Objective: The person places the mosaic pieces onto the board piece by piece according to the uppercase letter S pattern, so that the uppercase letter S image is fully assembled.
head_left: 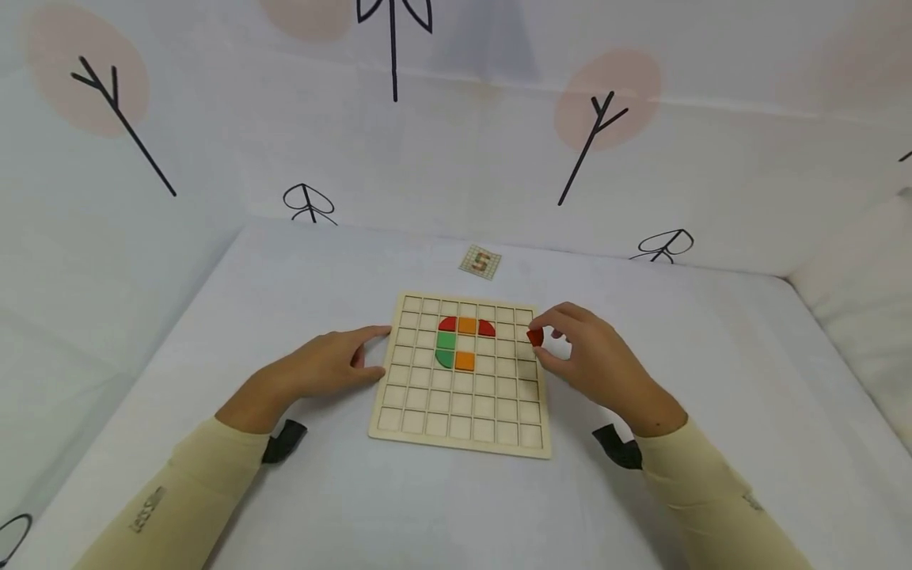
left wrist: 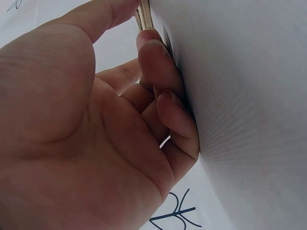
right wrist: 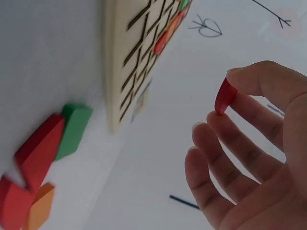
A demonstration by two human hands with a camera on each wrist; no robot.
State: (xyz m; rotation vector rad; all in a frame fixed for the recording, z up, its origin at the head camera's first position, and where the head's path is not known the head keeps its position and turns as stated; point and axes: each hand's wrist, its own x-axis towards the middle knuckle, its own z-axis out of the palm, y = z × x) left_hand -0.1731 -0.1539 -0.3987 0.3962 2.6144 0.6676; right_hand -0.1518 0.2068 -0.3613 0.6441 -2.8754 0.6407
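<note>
A pale wooden grid board [head_left: 459,427] lies on the white table. Colored pieces sit in its cells: red quarter-circles [head_left: 487,328] at both ends of the top group, an orange square [head_left: 466,325] between them, then a green square [head_left: 446,340], a green quarter-circle [head_left: 444,358] and another orange square [head_left: 465,361]. My left hand [head_left: 324,364] touches the board's left edge with thumb and index finger, the other fingers bent against the table. Over the board's right edge, my right hand [head_left: 594,360] pinches a red quarter-circle piece [right wrist: 225,97] between thumb and fingertips.
A small pattern card [head_left: 480,262] with a similar colored figure lies behind the board. Loose red [right wrist: 41,148], green [right wrist: 73,130] and orange [right wrist: 40,207] pieces lie on the table beside the board's right side, hidden in the head view. A printed white cloth [head_left: 470,158] stands behind.
</note>
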